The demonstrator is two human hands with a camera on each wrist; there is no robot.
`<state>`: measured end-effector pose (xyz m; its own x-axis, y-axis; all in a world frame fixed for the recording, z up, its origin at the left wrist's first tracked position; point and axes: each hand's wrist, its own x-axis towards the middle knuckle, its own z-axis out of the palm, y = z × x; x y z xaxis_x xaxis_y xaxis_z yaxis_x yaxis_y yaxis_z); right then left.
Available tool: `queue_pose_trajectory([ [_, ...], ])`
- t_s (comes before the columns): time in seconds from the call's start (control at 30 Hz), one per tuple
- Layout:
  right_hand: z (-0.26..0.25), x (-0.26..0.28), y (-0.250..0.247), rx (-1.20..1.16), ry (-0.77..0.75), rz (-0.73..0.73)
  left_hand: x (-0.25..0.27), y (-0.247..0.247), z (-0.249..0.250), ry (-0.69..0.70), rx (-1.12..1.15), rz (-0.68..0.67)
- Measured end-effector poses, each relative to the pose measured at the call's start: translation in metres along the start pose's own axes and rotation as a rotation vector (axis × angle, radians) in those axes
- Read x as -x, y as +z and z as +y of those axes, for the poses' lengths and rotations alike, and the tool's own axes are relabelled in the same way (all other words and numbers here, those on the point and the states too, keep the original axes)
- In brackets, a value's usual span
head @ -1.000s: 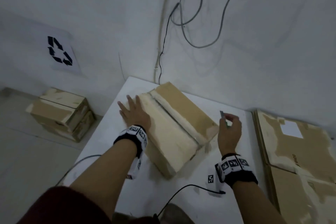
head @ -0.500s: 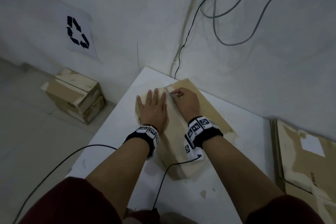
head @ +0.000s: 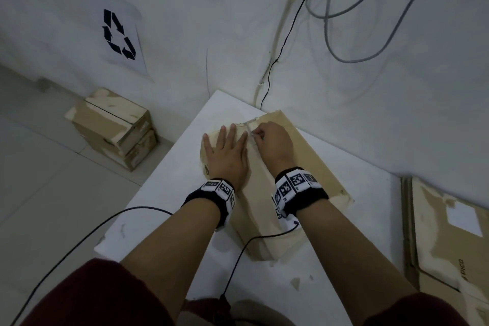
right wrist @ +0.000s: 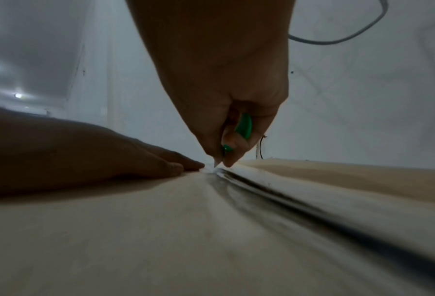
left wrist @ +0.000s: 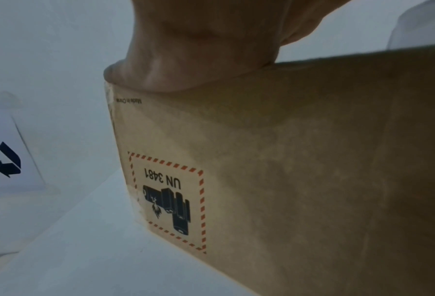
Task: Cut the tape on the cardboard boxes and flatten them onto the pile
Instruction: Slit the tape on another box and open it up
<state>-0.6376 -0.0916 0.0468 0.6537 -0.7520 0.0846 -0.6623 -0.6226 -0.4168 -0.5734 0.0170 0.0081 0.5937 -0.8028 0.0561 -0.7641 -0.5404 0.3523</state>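
A taped brown cardboard box (head: 312, 167) lies on the white table (head: 164, 193). My left hand (head: 227, 151) presses flat on its top left half, fingers straight. My right hand (head: 272, 145) pinches a small green cutter (right wrist: 244, 126), its blade tip touching the far end of the taped centre seam (right wrist: 274, 192). In the left wrist view the box side (left wrist: 299, 170) shows a UN 3481 label (left wrist: 168, 200) under my palm (left wrist: 198, 50).
Flattened cardboard (head: 449, 241) is piled at the table's right. Two taped boxes (head: 113, 127) are stacked on the floor at left under a recycling sign (head: 119, 34). Cables (head: 330, 8) hang on the wall behind; wrist cables (head: 79, 241) trail over the table's near edge.
My right hand came in from the right of the box and set the cutter on the far end of the seam. My left hand shifted onto the box top.
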Motion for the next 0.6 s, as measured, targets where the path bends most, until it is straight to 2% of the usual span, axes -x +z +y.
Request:
queue_pose_trajectory([
  [0.27,-0.005,0.003,-0.003,0.036,-0.02,-0.038,-0.002,0.002,0.001,-0.009,0.012,0.006],
  [0.6,0.002,0.024,-0.012,0.109,0.045,-0.076,-0.002,-0.001,0.0,-0.009,0.018,-0.017],
])
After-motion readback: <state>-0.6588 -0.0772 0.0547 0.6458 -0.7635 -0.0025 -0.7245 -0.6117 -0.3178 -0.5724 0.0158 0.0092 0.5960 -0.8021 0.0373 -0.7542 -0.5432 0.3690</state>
